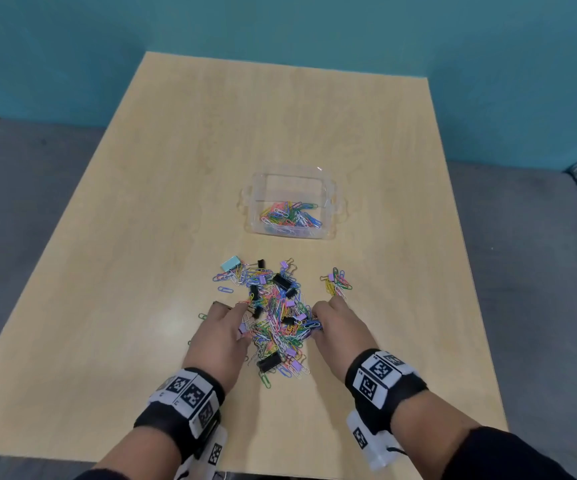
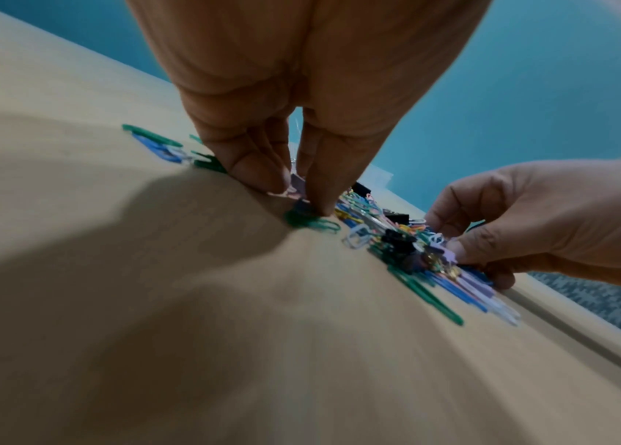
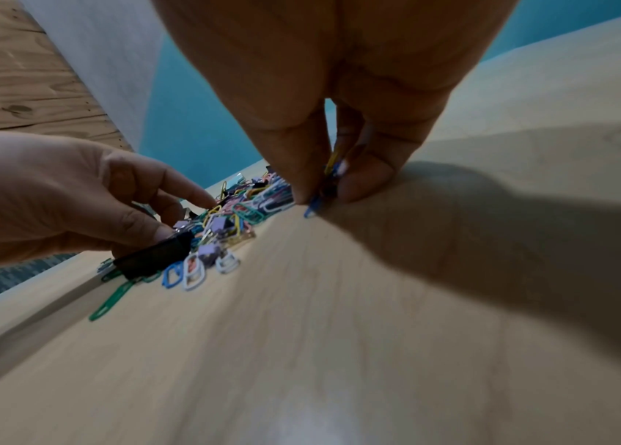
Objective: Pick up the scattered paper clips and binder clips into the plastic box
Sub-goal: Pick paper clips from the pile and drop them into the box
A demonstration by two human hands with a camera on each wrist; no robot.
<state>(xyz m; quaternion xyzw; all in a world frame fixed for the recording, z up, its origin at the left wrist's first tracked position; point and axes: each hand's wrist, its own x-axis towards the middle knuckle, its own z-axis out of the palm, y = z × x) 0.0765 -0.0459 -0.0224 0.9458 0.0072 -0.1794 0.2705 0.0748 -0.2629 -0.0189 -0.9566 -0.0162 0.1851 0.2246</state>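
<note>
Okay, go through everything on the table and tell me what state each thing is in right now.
plastic box: open, upright, partly filled with paper clips.
main pile: scattered on the table, between both hands.
small pile: apart, untouched.
left hand: fingertips pinching clips at the pile's edge.
right hand: pinching paper clips.

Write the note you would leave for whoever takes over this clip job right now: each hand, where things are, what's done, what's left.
Left hand: fingers curled, pinching clips at the pile's left edge.
Right hand: pinching paper clips at its right edge.
Box: open, beyond the pile, some paper clips inside; no binder clips seen in it.
Left: the pile, a small cluster to its right, a few strays.
</note>
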